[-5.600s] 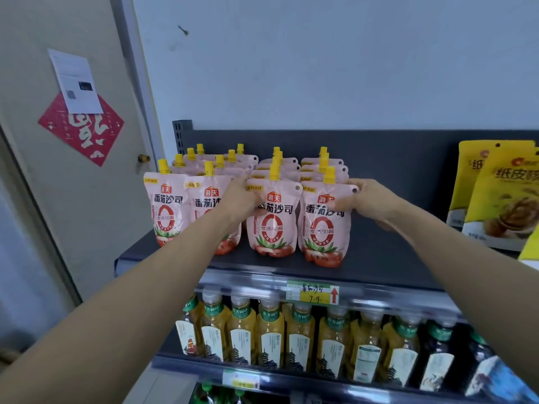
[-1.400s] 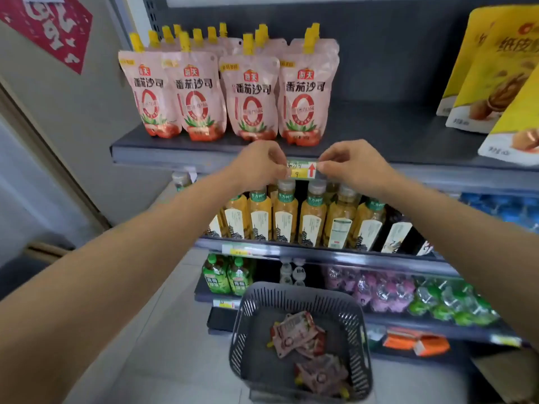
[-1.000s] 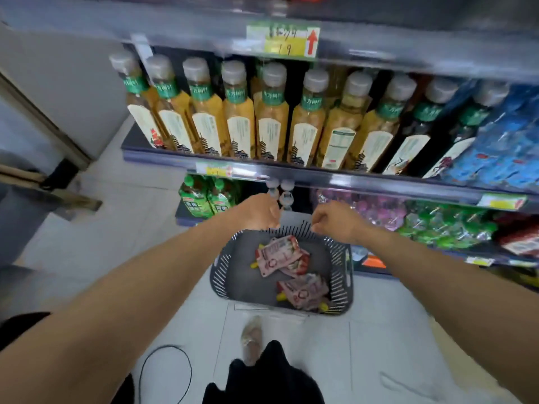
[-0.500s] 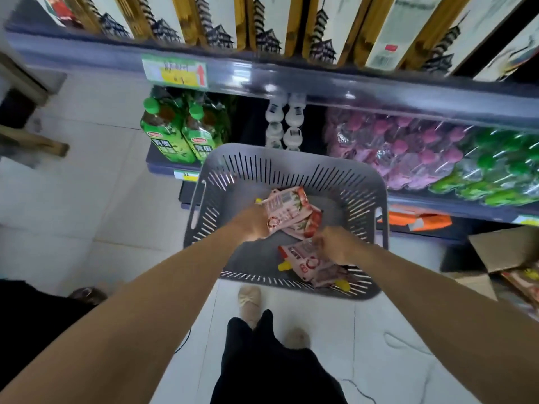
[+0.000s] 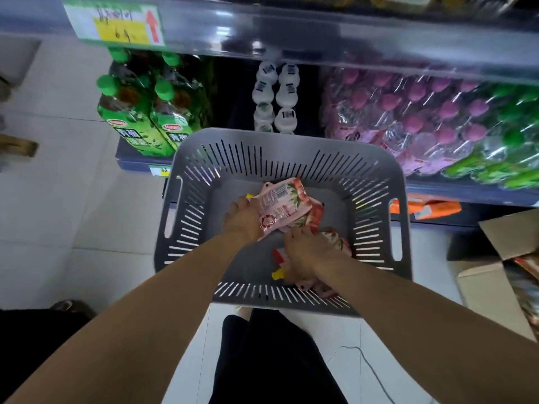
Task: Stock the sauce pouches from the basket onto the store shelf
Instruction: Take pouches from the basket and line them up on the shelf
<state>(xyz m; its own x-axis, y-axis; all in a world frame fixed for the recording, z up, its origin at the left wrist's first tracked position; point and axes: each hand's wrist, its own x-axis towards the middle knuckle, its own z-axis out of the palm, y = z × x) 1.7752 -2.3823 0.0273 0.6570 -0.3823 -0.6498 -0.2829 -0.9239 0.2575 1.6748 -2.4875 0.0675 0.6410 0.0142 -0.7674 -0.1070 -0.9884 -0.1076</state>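
A grey slotted basket [image 5: 379,205] stands on the floor below me. Both my hands are inside it. My left hand [image 5: 242,220] grips a pink sauce pouch [image 5: 283,205] and holds it tilted, with its back label up. Another pouch lies just under that one. My right hand [image 5: 306,255] is closed on a second pink sauce pouch [image 5: 335,240] with a yellow cap [image 5: 278,274] near the basket's front wall. The top shelf with the stocked pouches is out of view.
Green tea bottles [image 5: 145,112], small white bottles [image 5: 274,97] and wrapped packs of purple-capped bottles [image 5: 408,112] fill the low shelf behind the basket. A shelf edge with a price tag [image 5: 116,23] runs overhead. An open cardboard box [image 5: 501,272] sits at the right.
I looked down from the shelf to the basket. Both hands dropped from the shelf edge into the basket and each closed on a pouch; the left one has lifted its pouch.
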